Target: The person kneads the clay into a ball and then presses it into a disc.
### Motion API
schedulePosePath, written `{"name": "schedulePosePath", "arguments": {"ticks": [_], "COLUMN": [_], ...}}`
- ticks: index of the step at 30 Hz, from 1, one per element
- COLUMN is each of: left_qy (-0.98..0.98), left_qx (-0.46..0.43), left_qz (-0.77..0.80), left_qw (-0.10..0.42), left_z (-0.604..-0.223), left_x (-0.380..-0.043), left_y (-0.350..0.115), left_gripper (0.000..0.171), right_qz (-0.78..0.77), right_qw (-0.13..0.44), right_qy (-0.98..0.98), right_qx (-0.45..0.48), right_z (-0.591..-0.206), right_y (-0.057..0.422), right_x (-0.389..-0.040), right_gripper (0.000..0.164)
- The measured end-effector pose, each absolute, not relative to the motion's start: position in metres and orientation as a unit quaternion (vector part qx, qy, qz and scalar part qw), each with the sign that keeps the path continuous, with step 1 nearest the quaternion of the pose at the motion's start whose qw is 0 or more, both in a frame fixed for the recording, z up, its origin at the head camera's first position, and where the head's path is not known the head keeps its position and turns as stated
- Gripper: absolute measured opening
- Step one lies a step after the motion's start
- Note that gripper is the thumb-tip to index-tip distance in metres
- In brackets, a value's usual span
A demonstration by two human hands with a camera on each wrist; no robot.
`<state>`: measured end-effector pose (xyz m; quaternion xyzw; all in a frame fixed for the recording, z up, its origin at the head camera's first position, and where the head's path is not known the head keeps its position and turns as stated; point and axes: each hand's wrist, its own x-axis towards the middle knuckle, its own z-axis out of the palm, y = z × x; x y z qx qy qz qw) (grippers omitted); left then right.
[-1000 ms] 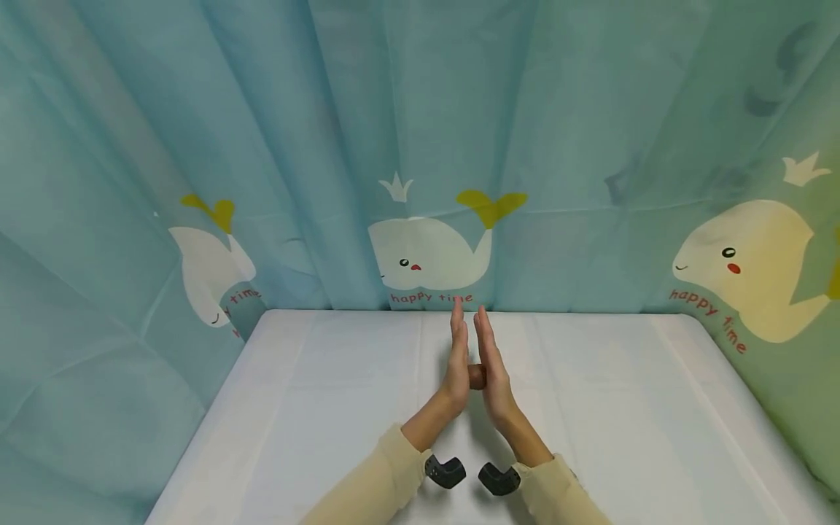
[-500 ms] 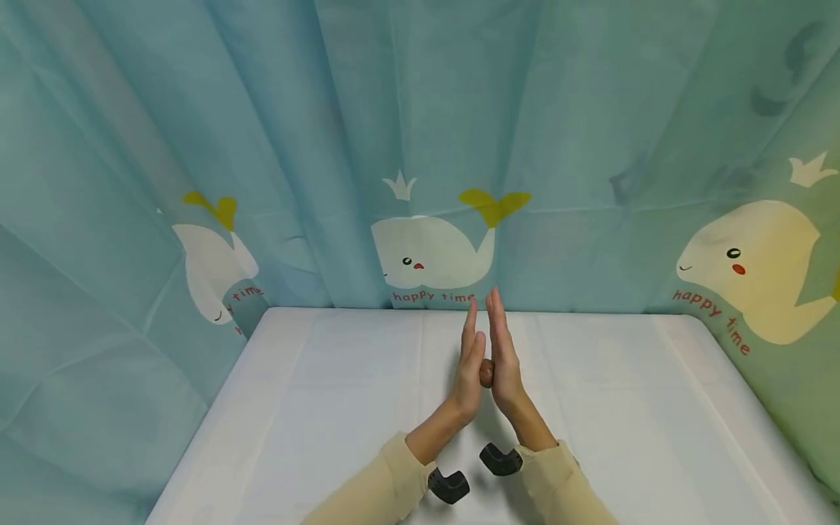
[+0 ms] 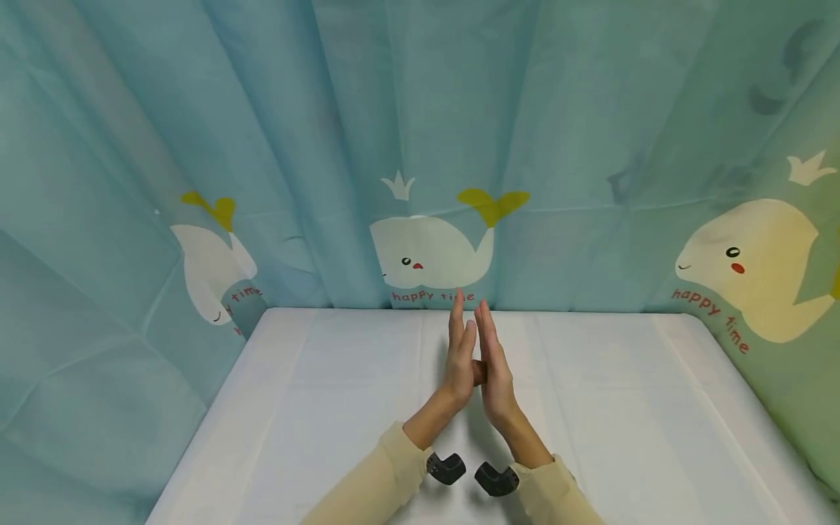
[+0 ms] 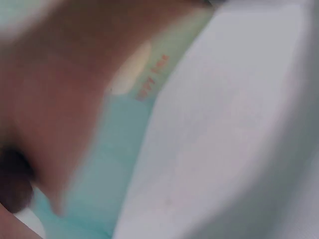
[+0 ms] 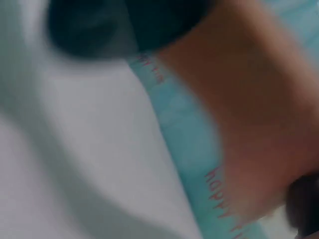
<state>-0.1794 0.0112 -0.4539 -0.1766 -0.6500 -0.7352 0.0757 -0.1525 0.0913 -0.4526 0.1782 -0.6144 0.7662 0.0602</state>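
Note:
Between two upright palms, a small brown rounded lump (image 3: 480,372) is pressed in the head view. My left hand (image 3: 461,364) lies against its left side with fingers straight and pointing away. Against the other side rests my right hand (image 3: 496,379), its fingers also straight, the fingertips of both hands close together. Most of the lump is hidden by the palms, and its material is unclear. The left wrist view catches the dark lump (image 4: 15,191) at the lower left edge beside a blurred palm; in the right wrist view the lump (image 5: 305,205) is at the lower right.
A white-covered table (image 3: 341,379) lies beneath the hands. Behind it and along its sides hangs a blue-green curtain (image 3: 577,146) printed with whales. Black curved devices sit at both wrists, one by the left sleeve (image 3: 377,474) and one by the right sleeve (image 3: 558,492).
The palms slide against each other: half a second ago the right hand was farther forward, and now it has drawn back while the left moved forward. Both hands and the lump shifted slightly left.

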Motion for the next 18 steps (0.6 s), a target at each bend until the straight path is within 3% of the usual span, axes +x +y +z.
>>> {"name": "schedulePosePath", "arguments": {"ticks": [5,8,18], "left_qy": [-0.641,-0.640,-0.665], "left_qx": [-0.179,-0.186,-0.178], "left_qz": [-0.745,-0.746,-0.722], "left_qw": [0.038,0.013,0.063], "left_z": [-0.462,-0.458,-0.454], "left_x": [-0.176,-0.170,-0.172], "left_y": [0.010,0.011,0.006], "left_gripper": [0.061,0.061,0.062], "right_qz": [0.716,0.712,0.779], "right_qw": [0.092,0.082,0.015], "right_qy": [-0.664,-0.675,-0.609], "right_qx": [0.197,0.177,0.149], "right_z": [-0.442,-0.442,-0.467], "right_y": [0.093,0.097,0.091], "right_x": [-0.156,-0.163,-0.158], "right_gripper": [0.055,0.054,0.057]}}
